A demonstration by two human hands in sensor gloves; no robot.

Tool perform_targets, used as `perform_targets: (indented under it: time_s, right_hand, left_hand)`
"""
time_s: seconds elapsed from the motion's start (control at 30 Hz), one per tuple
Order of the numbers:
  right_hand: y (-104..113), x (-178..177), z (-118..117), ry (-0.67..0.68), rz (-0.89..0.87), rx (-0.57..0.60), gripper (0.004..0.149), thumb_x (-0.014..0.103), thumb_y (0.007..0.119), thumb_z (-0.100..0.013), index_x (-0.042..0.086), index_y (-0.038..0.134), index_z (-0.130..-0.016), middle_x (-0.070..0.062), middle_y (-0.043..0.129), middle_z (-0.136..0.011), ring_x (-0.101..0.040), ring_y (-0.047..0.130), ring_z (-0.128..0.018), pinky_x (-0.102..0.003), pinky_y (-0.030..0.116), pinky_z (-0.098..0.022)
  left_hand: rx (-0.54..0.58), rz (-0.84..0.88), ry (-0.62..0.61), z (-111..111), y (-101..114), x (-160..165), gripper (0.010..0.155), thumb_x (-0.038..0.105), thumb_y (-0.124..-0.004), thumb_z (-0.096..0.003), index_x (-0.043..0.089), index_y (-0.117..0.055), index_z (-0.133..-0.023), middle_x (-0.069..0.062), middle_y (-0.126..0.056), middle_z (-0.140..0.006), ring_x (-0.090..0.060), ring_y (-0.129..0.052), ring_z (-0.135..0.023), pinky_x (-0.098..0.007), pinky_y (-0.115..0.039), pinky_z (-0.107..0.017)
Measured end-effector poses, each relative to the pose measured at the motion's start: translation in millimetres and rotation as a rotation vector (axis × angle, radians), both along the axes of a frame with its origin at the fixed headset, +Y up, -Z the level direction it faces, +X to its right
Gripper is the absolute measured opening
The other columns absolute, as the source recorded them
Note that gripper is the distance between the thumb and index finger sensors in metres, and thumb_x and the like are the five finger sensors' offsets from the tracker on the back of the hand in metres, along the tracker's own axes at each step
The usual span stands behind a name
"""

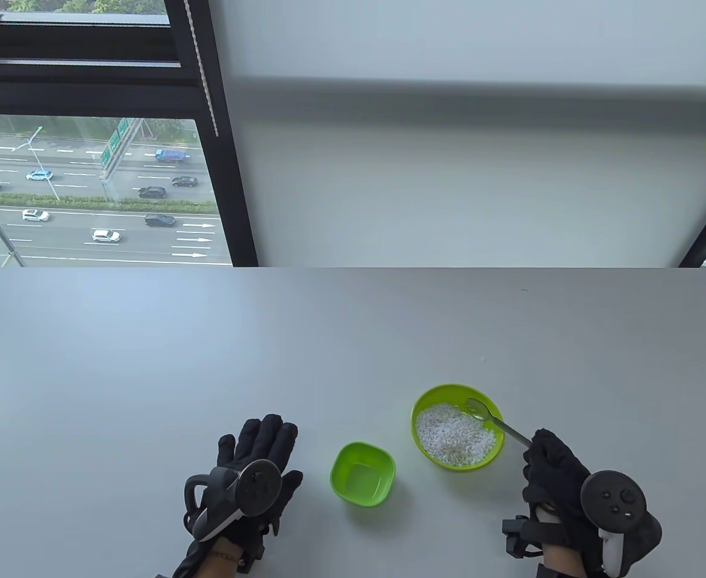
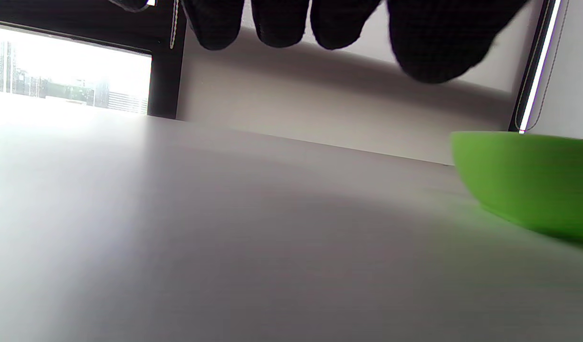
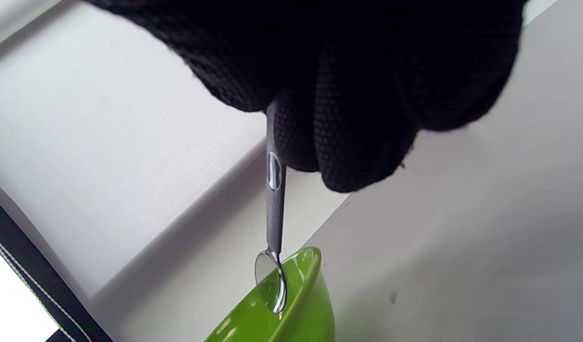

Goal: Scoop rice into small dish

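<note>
A round green bowl [image 1: 425, 404] holds white rice [image 1: 456, 435] at the front right of the table. A small square green dish [image 1: 362, 474] stands just left of it and looks empty. My right hand [image 1: 555, 469] grips the handle of a metal spoon [image 1: 500, 424]; the spoon's bowl sits over the far right rim of the rice bowl. The spoon [image 3: 274, 209] and the bowl's rim [image 3: 306, 280] also show in the right wrist view. My left hand [image 1: 256, 460] lies flat on the table, fingers spread, left of the small dish and holding nothing. A green dish [image 2: 529, 180] shows at the right of the left wrist view.
The grey table [image 1: 208, 361] runs back to a white wall. A window [image 1: 88, 180] with a dark frame is at the far left.
</note>
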State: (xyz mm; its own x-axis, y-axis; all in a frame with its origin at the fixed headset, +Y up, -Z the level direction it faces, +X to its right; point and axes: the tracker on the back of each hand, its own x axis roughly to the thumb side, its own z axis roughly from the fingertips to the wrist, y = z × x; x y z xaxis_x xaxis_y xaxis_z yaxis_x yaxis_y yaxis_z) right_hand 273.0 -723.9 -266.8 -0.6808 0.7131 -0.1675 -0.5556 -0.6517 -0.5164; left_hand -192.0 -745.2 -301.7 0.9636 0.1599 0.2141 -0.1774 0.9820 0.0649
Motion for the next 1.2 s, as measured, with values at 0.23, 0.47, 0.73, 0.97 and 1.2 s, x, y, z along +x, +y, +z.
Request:
perform_targets:
  time_s: [0.23,0.47,0.73,0.97,1.2]
  right_hand:
    - [3,-8,-1,0.021,0.109,-0.030,0.041,0.034,0.089,-0.045,0.013,0.093,-0.080,-0.007,0.106,-0.059,-0.021,0.108,-0.035,-0.037,0.090,-0.029]
    - [-9,-5,-7,0.088,-0.107,-0.106,0.041,0.035,0.089,-0.045,0.011,0.095,-0.077,-0.007,0.108,-0.052,-0.017,0.108,-0.028,-0.035,0.091,-0.025]
    - [-34,0,-15,0.136,-0.422,-0.230,0.042,0.037,0.085,-0.048,0.009,0.091,-0.080,-0.004,0.107,-0.054,-0.014,0.109,-0.031,-0.032,0.092,-0.027]
    - [-42,14,-11,0.033,-0.531,-0.224,0.043,0.036,0.082,-0.049,0.009,0.089,-0.081,-0.004,0.105,-0.055,-0.014,0.107,-0.032,-0.033,0.090,-0.029]
    - [-46,21,-10,0.014,-0.608,-0.223,0.043,0.037,0.081,-0.050,0.009,0.088,-0.082,-0.003,0.104,-0.056,-0.014,0.106,-0.033,-0.033,0.090,-0.030]
  left_hand:
    - [-0.001,-0.004,0.001,0,0,0,0.077,0.061,-0.076,-0.0445,0.035,-0.053,-0.113,0.002,-0.049,-0.126,-0.035,-0.057,-0.114,-0.064,-0.047,-0.077]
    - [-0.002,-0.008,0.000,0,0,0,0.076,0.061,-0.076,-0.0444,0.035,-0.053,-0.113,0.002,-0.049,-0.126,-0.035,-0.057,-0.114,-0.064,-0.047,-0.077]
    - [-0.006,-0.014,0.002,0,-1,0,0.076,0.061,-0.076,-0.0443,0.035,-0.054,-0.112,0.002,-0.050,-0.126,-0.035,-0.057,-0.113,-0.064,-0.048,-0.076]
    - [-0.010,-0.011,0.006,0,-1,0,0.076,0.061,-0.075,-0.0443,0.034,-0.054,-0.112,0.001,-0.050,-0.126,-0.035,-0.057,-0.113,-0.064,-0.048,-0.076]
    - [-0.016,-0.014,0.008,0,-1,-1,0.076,0.061,-0.075,-0.0442,0.034,-0.054,-0.112,0.001,-0.050,-0.126,-0.036,-0.057,-0.113,-0.063,-0.049,-0.076]
